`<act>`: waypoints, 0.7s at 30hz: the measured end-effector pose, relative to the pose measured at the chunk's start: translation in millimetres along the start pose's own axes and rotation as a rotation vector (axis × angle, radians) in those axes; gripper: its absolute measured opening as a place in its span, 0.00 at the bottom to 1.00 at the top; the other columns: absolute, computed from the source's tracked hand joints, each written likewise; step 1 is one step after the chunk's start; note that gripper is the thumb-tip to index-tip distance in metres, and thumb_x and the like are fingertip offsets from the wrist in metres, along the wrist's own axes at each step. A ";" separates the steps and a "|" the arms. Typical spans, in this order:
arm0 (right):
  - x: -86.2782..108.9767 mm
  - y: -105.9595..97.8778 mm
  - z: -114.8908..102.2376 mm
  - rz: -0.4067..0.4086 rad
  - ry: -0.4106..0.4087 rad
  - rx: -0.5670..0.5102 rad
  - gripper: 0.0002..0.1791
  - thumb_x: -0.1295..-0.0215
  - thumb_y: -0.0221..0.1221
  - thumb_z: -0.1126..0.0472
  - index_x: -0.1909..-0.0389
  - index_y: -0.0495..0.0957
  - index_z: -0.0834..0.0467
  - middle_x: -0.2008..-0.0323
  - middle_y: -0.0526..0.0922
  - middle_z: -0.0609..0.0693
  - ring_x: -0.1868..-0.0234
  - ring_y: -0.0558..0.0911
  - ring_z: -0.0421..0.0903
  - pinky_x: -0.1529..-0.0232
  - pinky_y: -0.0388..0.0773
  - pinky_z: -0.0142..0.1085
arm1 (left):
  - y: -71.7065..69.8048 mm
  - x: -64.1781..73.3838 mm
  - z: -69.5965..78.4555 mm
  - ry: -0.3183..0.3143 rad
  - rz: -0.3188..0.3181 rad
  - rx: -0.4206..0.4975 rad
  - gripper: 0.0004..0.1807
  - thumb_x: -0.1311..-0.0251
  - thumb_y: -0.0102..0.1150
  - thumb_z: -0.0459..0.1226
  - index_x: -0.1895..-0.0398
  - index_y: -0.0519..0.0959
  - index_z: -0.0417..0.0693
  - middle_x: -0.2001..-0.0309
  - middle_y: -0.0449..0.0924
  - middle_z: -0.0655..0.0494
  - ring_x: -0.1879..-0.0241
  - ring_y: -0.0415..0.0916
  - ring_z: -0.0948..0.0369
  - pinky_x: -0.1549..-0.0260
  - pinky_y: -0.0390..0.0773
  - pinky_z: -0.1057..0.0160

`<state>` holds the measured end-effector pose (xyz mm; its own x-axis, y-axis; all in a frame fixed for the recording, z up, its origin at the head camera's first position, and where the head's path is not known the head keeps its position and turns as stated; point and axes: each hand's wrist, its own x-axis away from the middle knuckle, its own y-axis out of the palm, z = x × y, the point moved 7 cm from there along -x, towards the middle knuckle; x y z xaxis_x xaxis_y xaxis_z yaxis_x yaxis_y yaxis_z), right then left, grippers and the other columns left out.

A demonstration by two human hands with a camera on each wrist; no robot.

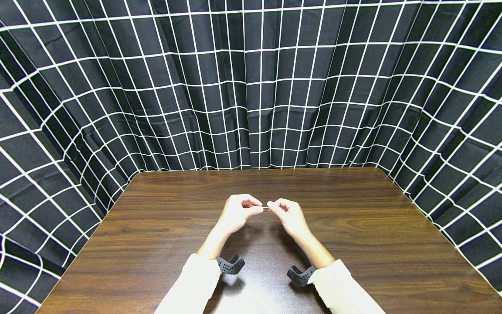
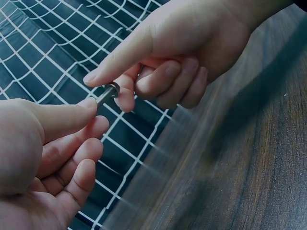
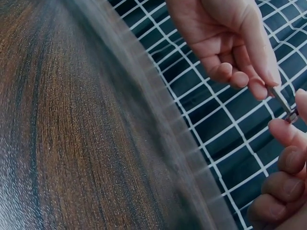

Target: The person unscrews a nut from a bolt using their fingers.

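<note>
A small metal bolt (image 2: 106, 94) with a slim shank and a wider round head spans the gap between my two hands, held up over the table. My left hand (image 1: 235, 213) pinches the shank's end between thumb and index finger; its other fingers curve loosely below, as the left wrist view shows. At the head end, my right hand (image 1: 292, 218) holds the bolt with thumb and index fingertip, the other fingers curled in towards the palm. From the head view only a thin sliver of metal shows between the fingertips. The right wrist view shows the bolt (image 3: 280, 99) slanting between both hands.
A brown wood-grain table (image 1: 157, 209) lies beneath the hands. Dark curtains (image 1: 259, 87) with a white grid stand along its back and sides. Grey wrist mounts (image 1: 230, 264) sit at the white sleeves (image 1: 192, 283).
</note>
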<state>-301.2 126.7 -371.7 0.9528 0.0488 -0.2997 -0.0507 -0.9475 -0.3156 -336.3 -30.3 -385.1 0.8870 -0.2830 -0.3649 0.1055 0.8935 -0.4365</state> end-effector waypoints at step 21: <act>-1.6 0.3 3.1 -0.015 -0.028 -0.069 0.05 0.38 0.62 0.68 0.67 0.80 0.69 0.85 0.69 0.42 0.79 0.64 0.37 0.74 0.60 0.31 | -1.7 -0.9 -3.6 -0.024 0.007 0.000 0.05 0.48 0.71 0.34 0.67 0.85 0.45 0.72 0.86 0.59 0.72 0.80 0.66 0.73 0.74 0.66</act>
<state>-303.7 127.3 -374.1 0.9445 0.0712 -0.3208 -0.0148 -0.9660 -0.2581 -338.8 -32.9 -386.9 0.8981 -0.2685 -0.3483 0.0994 0.8954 -0.4340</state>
